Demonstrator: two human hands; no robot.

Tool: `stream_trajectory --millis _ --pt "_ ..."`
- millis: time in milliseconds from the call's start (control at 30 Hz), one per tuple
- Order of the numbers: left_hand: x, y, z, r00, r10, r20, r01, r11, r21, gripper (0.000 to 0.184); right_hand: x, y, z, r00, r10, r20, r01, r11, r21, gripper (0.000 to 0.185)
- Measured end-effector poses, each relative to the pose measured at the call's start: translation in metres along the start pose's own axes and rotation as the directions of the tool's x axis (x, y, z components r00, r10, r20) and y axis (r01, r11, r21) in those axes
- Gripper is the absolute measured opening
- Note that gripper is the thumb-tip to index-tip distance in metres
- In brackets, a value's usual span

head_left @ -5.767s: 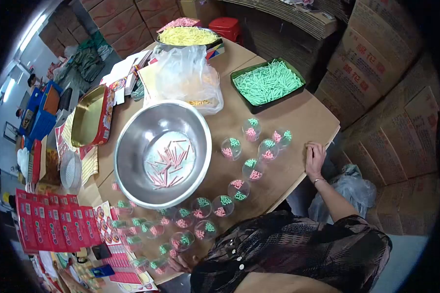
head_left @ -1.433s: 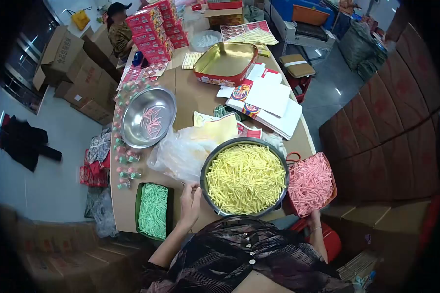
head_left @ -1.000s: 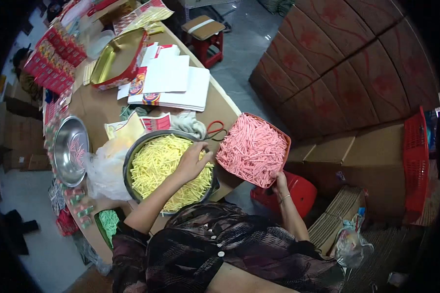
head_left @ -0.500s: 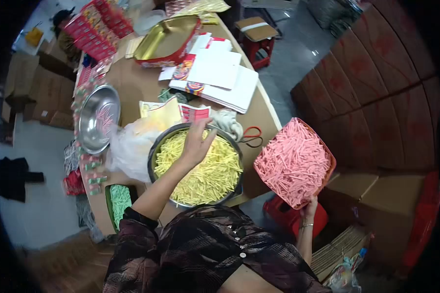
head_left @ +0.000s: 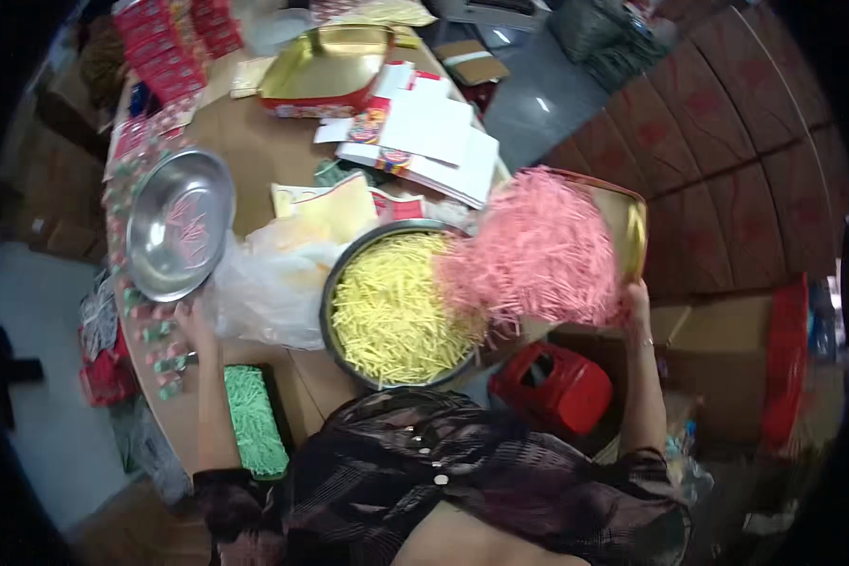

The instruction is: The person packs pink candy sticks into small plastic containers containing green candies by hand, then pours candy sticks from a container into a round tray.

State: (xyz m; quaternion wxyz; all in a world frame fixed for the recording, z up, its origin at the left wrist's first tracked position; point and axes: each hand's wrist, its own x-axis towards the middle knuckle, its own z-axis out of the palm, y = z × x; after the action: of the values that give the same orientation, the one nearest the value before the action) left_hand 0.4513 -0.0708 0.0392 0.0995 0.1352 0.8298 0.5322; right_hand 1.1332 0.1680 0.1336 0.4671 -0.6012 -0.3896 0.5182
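My right hand [head_left: 636,302] grips the near edge of a tin tray [head_left: 632,226] with a gold inside and reddish rim. The tray is tilted to the left. Short pink sticks [head_left: 552,250] slide from it in a blurred heap over the right side of a round basin [head_left: 328,316]. Yellow sticks [head_left: 396,311] fill that basin. My left hand [head_left: 192,325], slightly blurred with fingers extended, is at the table's left side, near a steel bowl [head_left: 141,255] and a clear plastic bag [head_left: 278,292]. A few pink sticks lie in the steel bowl.
Green sticks [head_left: 255,420] fill a container by my left forearm. A gold tin [head_left: 325,71] and white flattened cartons [head_left: 434,127] lie farther back. A red stool [head_left: 561,387] stands below the tray. Stacked cardboard boxes [head_left: 707,151] line the right.
My left hand has moved from above the yellow sticks to the left side of the table. My right hand has raised and tipped the tray, and pink sticks now spill leftward toward the basin.
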Motion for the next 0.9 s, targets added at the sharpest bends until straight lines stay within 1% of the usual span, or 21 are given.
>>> stream_trajectory --millis 33,67,133,167,233,267,333,367,433,500,533,600,667,733,767,833,900 --pt "0.001 -0.01 -0.005 0.996 -0.03 0.084 0.032 0.999 -0.028 0.047 0.014 0.004 0.014 0.999 -0.026 0.019 0.026 1.0 0.007 0.024" --pt "0.003 -0.057 0.008 0.979 0.095 0.178 -0.098 0.995 0.007 0.046 0.021 0.006 0.015 0.997 -0.048 0.06 0.046 0.999 0.024 0.024" --pt "-0.059 -0.027 0.032 0.963 0.16 0.217 -0.207 0.954 0.216 0.049 0.023 0.01 0.002 0.998 -0.05 0.03 0.049 0.999 0.023 0.024" --pt "-0.075 -0.016 0.037 0.911 0.248 0.329 -0.332 0.915 0.228 0.052 0.031 0.016 0.002 0.999 -0.037 0.026 0.036 0.999 0.029 0.024" --pt "-0.107 0.007 0.058 0.875 0.332 0.352 -0.443 0.843 0.305 0.057 0.048 0.036 0.008 1.0 0.005 0.022 -0.006 0.999 0.046 0.023" --pt "-0.112 0.006 0.067 0.851 0.366 0.377 -0.492 0.806 0.328 0.061 0.048 0.048 0.006 0.999 0.028 0.021 -0.029 0.998 0.056 0.023" --pt "-0.122 0.006 0.085 0.877 0.403 0.262 -0.48 0.751 0.454 0.058 0.051 0.075 0.006 0.997 0.077 0.022 -0.078 0.993 0.085 0.022" --pt "-0.123 0.016 0.092 0.873 0.409 0.267 -0.488 0.735 0.47 0.058 0.049 0.088 0.002 0.995 0.097 0.023 -0.099 0.989 0.107 0.022" --pt "-0.13 0.039 0.105 0.774 0.532 0.344 -0.63 0.586 0.51 0.058 0.054 0.11 -0.002 0.991 0.131 0.027 -0.134 0.981 0.144 0.021" --pt "-0.133 0.057 0.111 0.644 0.627 0.438 -0.75 0.407 0.521 0.058 0.056 0.13 0.0 0.986 0.166 0.023 -0.168 0.968 0.185 0.02" --pt "-0.135 0.06 0.114 0.637 0.63 0.445 -0.755 0.392 0.526 0.058 0.055 0.138 -0.004 0.984 0.18 0.021 -0.18 0.962 0.204 0.02" --pt "-0.135 0.06 0.12 0.724 0.442 0.529 -0.687 0.528 0.499 0.056 0.049 0.153 -0.01 0.98 0.199 0.021 -0.198 0.949 0.246 0.019" --pt "-0.133 0.055 0.125 0.756 0.229 0.613 -0.588 0.648 0.484 0.054 0.047 0.167 -0.016 0.975 0.221 0.007 -0.213 0.935 0.284 0.019" --pt "-0.126 0.037 0.126 0.73 0.385 0.565 -0.681 0.485 0.549 0.051 0.052 0.173 -0.012 0.97 0.243 -0.016 -0.226 0.924 0.309 0.018" --pt "-0.125 0.037 0.126 0.72 0.385 0.577 -0.69 0.479 0.542 0.051 0.05 0.177 -0.012 0.967 0.253 -0.031 -0.23 0.919 0.32 0.018" --pt "-0.121 0.037 0.125 0.684 0.438 0.584 -0.73 0.397 0.557 0.05 0.05 0.181 -0.012 0.963 0.266 -0.047 -0.236 0.911 0.338 0.017" --pt "-0.117 0.032 0.123 0.7 0.414 0.582 -0.714 0.409 0.568 0.05 0.047 0.186 -0.013 0.959 0.28 -0.045 -0.247 0.902 0.353 0.017"
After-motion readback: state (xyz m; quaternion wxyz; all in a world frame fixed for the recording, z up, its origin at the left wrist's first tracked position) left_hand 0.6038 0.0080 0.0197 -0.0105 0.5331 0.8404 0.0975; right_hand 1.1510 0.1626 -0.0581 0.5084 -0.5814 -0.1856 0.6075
